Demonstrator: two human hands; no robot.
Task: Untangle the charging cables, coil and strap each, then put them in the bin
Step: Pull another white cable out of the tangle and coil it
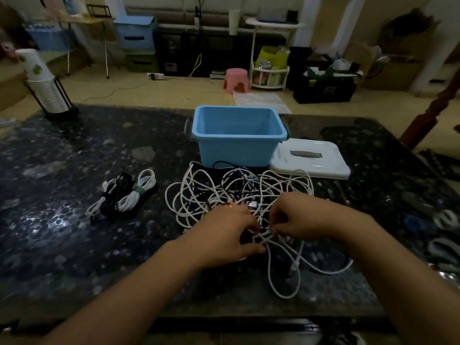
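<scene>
A tangle of white and black charging cables (224,190) sprawls on the dark speckled table, just in front of the open blue bin (239,145). My left hand (224,235) lies on the near part of the tangle, fingers pinching a white cable. My right hand (301,215) pinches white strands close beside it. A long white loop (283,282) trails toward me. Left of the tangle lie three coiled cables (124,195), two white and one black, one bound by a green strap.
The bin's white lid (311,160) lies flat to the right of the bin. A stack of paper cups in a black holder (47,88) stands at the table's far left corner. Some pale items (445,235) sit at the right edge.
</scene>
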